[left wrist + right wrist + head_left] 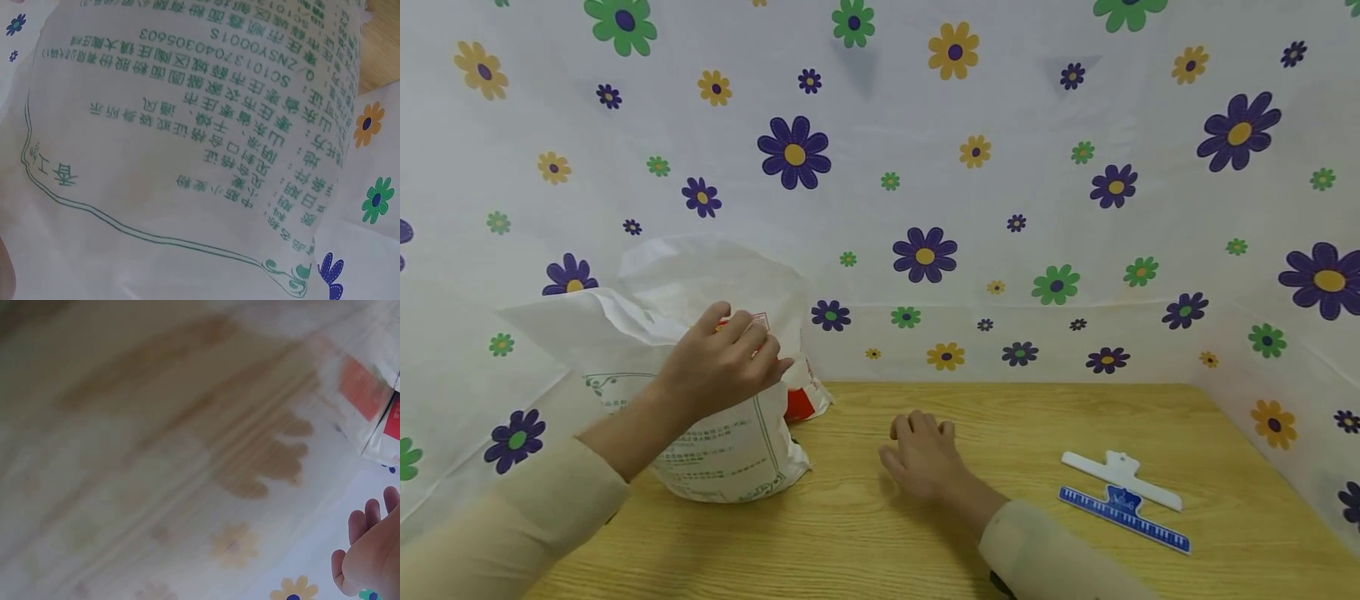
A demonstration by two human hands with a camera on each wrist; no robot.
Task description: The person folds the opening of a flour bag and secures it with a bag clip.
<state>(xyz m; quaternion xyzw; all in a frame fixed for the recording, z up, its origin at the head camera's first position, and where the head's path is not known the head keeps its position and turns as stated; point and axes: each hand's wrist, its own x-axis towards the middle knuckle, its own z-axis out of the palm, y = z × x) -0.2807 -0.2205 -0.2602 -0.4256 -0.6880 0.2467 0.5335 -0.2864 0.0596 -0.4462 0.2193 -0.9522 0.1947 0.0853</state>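
A large white bag (730, 446) with green printed lettering stands on the left of the table, its top loose and gaping. My left hand (722, 362) is at the front of its upper part, fingers bent and thumb pointing right. In the left wrist view the printed bag (169, 150) fills most of the picture, with only a sliver of the hand at the left edge. My right hand (925, 458) is low over the table, right of the bag, fingers loosely bent and holding nothing. A white packet with a red patch (801, 404) shows behind the bag.
A white bar clip (1120, 479) and a blue bar clip with a piano-key pattern (1123, 517) lie on the right of the wooden table (850, 533). A white cloth with flowers (865, 208) hangs along the back and sides.
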